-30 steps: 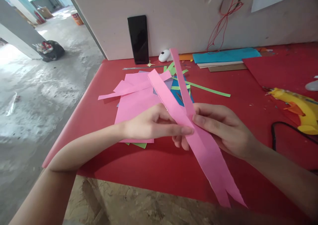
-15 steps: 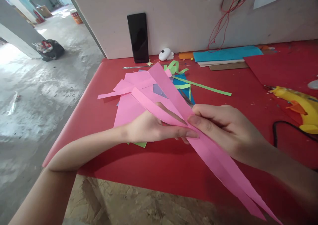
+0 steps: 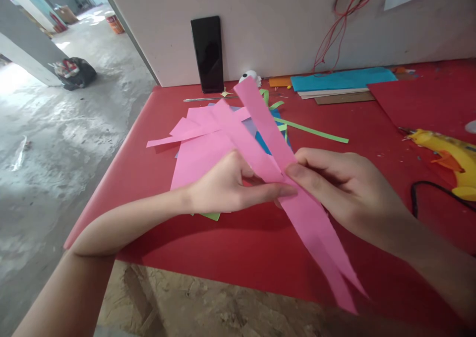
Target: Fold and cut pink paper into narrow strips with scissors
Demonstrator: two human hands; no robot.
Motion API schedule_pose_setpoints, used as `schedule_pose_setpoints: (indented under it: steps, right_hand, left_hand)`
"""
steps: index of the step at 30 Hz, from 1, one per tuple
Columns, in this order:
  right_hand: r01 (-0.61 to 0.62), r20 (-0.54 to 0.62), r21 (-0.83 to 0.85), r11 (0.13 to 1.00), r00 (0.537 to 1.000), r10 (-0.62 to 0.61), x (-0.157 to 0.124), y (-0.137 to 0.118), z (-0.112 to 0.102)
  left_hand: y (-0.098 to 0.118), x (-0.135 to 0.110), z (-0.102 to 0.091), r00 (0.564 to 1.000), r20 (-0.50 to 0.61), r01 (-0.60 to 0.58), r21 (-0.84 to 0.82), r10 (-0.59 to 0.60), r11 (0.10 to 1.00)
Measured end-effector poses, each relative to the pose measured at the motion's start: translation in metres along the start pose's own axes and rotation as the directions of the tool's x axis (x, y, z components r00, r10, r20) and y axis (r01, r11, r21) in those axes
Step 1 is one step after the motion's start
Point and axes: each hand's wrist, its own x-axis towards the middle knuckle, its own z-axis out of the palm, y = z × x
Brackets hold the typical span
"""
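A long pink paper strip (image 3: 308,215) slants across the middle, held in both hands above the red table. Its upper part is split lengthwise into two arms that spread apart, and its lower end also forks. My left hand (image 3: 238,185) pinches the strip just below the split, thumb on top. Close beside it, my right hand (image 3: 327,183) grips the right-hand arm between thumb and bent fingers. Beneath and behind the hands lie pink paper sheets (image 3: 199,161) and pieces, over blue paper (image 3: 263,142) and thin green paper strips (image 3: 316,131).
A black phone (image 3: 207,54) leans upright against the wall. Beside it sits a small white figure (image 3: 245,76). Blue folded paper (image 3: 342,80) lies along the back of the red table (image 3: 137,178). At the right is a yellow glue gun (image 3: 442,151) with a black cord (image 3: 413,198).
The strip has slid upward through my hands: its upper arms reach farther and its lower end is shorter. The split's left arm has straightened away from my left hand.
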Motion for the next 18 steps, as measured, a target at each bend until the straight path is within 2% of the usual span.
schedule_pose_setpoints:
  steps: [3,6,12,18]
  right_hand:
    - [-0.034,-0.015,0.042,0.999,0.999,0.035,-0.0015,-0.0008,-0.0014]
    - [-0.075,0.018,0.074,0.994,0.997,0.074,-0.0035,-0.0012,-0.0016]
    - [-0.038,0.058,0.222,0.974,0.998,0.026,-0.0035,-0.0019,-0.0001]
    - [-0.003,0.045,0.164,0.986,0.999,-0.004,-0.0027,-0.0023,-0.0019]
  left_hand:
    - [-0.0003,-0.0008,-0.0023,1.000,-0.005,0.005,-0.005,-0.005,1.000]
    - [0.0015,-0.0008,-0.0033,0.999,-0.040,0.023,-0.040,-0.024,0.999]
    - [0.0042,-0.0023,-0.0021,0.997,-0.076,0.027,-0.056,-0.031,0.998]
    - [0.0031,-0.0011,0.0003,0.995,-0.088,0.033,-0.111,-0.042,0.993]
